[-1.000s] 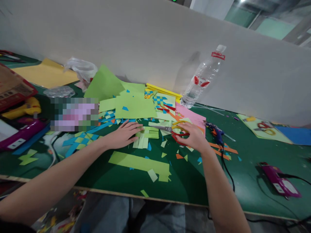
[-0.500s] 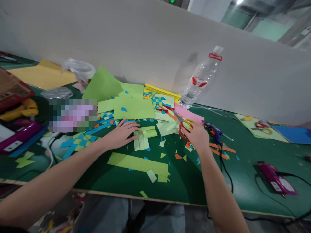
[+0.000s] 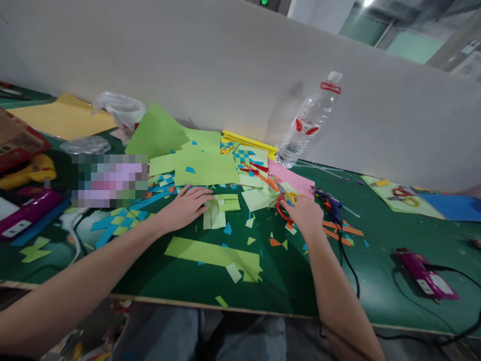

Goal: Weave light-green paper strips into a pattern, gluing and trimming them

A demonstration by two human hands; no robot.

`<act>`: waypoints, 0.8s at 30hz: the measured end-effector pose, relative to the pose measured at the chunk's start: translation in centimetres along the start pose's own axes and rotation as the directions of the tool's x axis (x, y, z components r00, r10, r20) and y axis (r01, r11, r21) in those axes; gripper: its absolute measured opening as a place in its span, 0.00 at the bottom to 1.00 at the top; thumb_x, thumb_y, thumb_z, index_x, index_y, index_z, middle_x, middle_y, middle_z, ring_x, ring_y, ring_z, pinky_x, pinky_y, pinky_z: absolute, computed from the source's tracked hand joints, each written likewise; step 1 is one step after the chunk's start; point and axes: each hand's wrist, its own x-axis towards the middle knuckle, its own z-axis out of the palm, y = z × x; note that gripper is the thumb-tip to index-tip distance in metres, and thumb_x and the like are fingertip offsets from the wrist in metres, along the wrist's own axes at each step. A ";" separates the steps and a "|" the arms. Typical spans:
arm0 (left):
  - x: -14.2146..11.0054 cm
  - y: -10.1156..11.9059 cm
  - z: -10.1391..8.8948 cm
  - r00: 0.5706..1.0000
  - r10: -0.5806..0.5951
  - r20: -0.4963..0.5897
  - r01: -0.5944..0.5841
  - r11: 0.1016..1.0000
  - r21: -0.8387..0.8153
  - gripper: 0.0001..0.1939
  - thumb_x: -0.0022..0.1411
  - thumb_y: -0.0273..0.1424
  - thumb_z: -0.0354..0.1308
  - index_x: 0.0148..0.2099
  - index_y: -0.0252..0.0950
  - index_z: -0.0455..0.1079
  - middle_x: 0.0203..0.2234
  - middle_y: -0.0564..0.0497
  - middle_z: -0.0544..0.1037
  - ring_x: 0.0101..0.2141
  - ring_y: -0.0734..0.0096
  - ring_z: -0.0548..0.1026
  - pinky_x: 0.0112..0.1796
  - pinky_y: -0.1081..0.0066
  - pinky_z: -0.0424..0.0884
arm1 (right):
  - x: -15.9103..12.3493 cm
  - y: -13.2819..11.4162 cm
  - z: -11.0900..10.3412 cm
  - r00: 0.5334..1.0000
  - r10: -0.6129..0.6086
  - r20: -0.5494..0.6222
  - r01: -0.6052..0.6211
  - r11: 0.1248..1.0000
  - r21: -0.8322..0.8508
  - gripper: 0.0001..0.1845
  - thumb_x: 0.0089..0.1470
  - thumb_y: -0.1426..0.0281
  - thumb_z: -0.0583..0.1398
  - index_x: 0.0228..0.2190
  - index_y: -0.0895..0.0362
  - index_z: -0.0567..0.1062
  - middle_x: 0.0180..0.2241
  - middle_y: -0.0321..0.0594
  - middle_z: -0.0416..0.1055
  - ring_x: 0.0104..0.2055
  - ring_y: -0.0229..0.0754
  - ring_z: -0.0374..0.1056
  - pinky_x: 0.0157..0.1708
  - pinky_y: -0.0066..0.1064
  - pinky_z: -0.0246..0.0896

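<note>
My left hand lies palm down with its fingers spread. Its fingertips touch the left edge of a small woven piece of light-green paper strips, which rests on the green tabletop. Further right, my right hand has its fingers closed around the red and yellow handles of a pair of scissors. The blades point away and to the left, low over the paper scraps. A long green paper strip lies in front of the woven piece.
Green paper sheets and blue-green woven scraps spread behind my hands. A bottle leans against the wall. A blue glue gun with a cable lies just right of my right hand. A purple power box stands at the right.
My right hand has lowered the scissors slightly toward the table. The left hand stays at the woven piece, and a blue scrap beside that piece shows more fully.
</note>
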 end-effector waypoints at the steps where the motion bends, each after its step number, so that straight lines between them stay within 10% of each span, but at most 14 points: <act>1: 0.0 0.1 0.0 1.000 -0.008 -0.001 0.008 1.000 0.003 0.20 0.70 0.38 0.38 0.57 0.41 0.63 0.57 0.47 0.68 0.59 0.61 0.61 0.62 0.50 0.43 | 0.0 0.0 0.0 1.000 0.008 0.004 -0.008 1.000 -0.008 0.28 0.56 0.49 0.51 0.37 0.60 0.77 0.36 0.53 0.76 0.37 0.52 0.74 0.34 0.37 0.65; 24: 0.2 0.8 -0.4 1.000 0.017 -0.015 -0.017 0.998 -0.053 0.24 0.67 0.48 0.45 0.57 0.40 0.62 0.54 0.46 0.71 0.57 0.58 0.64 0.60 0.52 0.48 | -0.2 0.1 -0.3 0.997 0.017 0.075 -0.011 0.997 -0.078 0.24 0.57 0.52 0.53 0.36 0.60 0.77 0.36 0.54 0.75 0.39 0.55 0.74 0.33 0.39 0.65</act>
